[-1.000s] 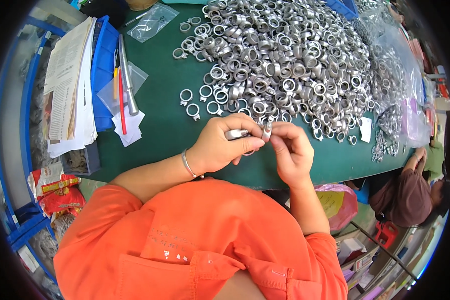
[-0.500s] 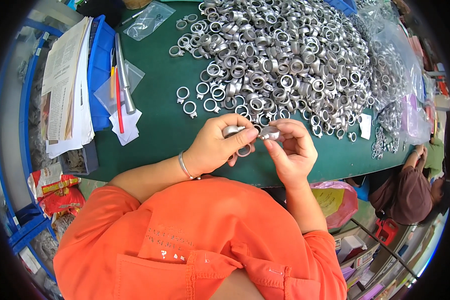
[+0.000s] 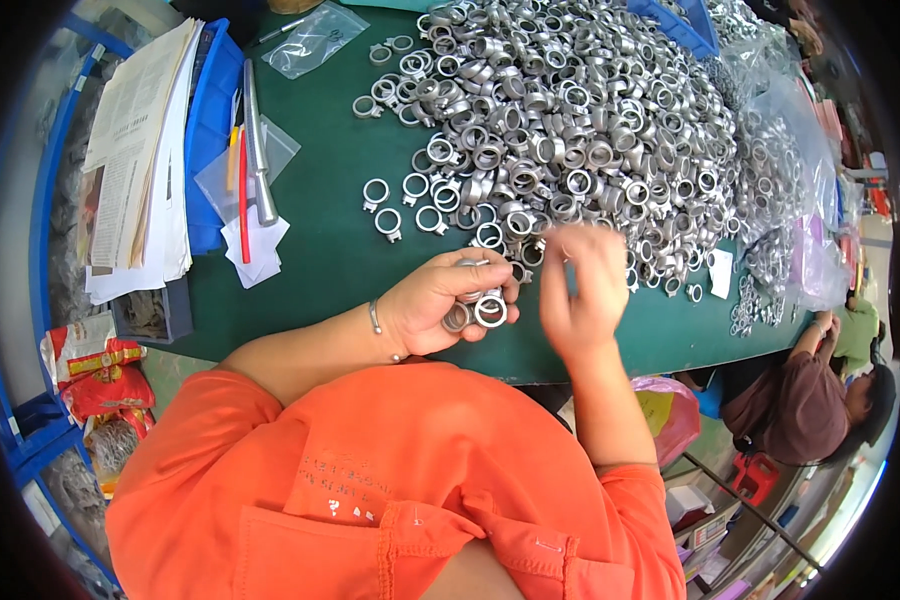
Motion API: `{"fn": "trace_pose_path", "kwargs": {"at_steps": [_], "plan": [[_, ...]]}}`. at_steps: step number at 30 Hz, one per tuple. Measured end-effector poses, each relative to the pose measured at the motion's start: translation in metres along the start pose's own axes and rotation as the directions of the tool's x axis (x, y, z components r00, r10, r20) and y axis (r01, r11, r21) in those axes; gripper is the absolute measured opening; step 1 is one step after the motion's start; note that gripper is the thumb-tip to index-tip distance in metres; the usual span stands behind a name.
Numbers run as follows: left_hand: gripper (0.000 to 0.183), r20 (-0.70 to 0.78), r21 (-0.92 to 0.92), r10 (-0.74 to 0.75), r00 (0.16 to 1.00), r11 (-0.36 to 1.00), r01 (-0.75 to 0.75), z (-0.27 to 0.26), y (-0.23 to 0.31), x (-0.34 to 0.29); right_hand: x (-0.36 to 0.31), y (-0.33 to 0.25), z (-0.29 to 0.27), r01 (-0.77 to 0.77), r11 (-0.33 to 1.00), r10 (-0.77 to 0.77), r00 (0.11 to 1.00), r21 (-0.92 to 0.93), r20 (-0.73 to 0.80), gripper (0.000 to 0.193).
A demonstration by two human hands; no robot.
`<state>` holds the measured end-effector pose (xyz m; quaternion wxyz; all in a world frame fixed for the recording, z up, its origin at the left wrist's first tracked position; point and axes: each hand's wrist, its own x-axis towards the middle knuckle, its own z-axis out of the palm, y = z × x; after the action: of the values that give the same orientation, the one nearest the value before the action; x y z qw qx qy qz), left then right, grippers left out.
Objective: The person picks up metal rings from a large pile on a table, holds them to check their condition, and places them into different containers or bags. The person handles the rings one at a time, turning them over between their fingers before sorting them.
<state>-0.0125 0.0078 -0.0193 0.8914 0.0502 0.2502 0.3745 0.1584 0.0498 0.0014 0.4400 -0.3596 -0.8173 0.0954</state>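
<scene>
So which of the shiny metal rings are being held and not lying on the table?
The few metal rings stacked in the left hand. All the others lie in the big pile or loose on the green table.

— What's the left hand (image 3: 440,305) got?
— A few silver metal rings (image 3: 475,308), clutched over the green table (image 3: 320,240).
— And the right hand (image 3: 580,290)?
— Raised just beside it (blurred, so its fingers are hard to read), at the near edge of the big ring pile (image 3: 570,120).
</scene>
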Motion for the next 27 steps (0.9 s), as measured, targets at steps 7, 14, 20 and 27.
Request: {"fn": "trace_pose_path", "kwargs": {"at_steps": [7, 14, 20, 27], "plan": [[0.01, -0.037, 0.107, 0.081, 0.996, 0.991, -0.077, 0.008, 0.004, -0.006, 0.013, 0.025, 0.015, -0.121, 0.936, 0.162, 0.982, -0.332, 0.1, 0.016], [0.015, -0.101, 0.196, 0.156, 0.983, 0.971, -0.134, 0.015, 0.008, -0.005, -0.019, -0.005, -0.002, -0.565, 0.507, 0.529, 0.8, 0.651, 0.282, 0.01], [0.018, -0.057, 0.252, 0.087, 0.995, 0.965, -0.07, 0.016, 0.007, -0.004, -0.033, -0.007, -0.005, -0.522, 0.19, 0.543, 0.762, 0.832, 0.353, 0.012], [0.014, -0.057, 0.538, 0.248, 0.967, 0.824, -0.18, 0.024, 0.005, -0.008, -0.038, -0.006, -0.001, -0.471, 0.245, 0.472, 0.821, 0.847, 0.32, 0.015]]}}
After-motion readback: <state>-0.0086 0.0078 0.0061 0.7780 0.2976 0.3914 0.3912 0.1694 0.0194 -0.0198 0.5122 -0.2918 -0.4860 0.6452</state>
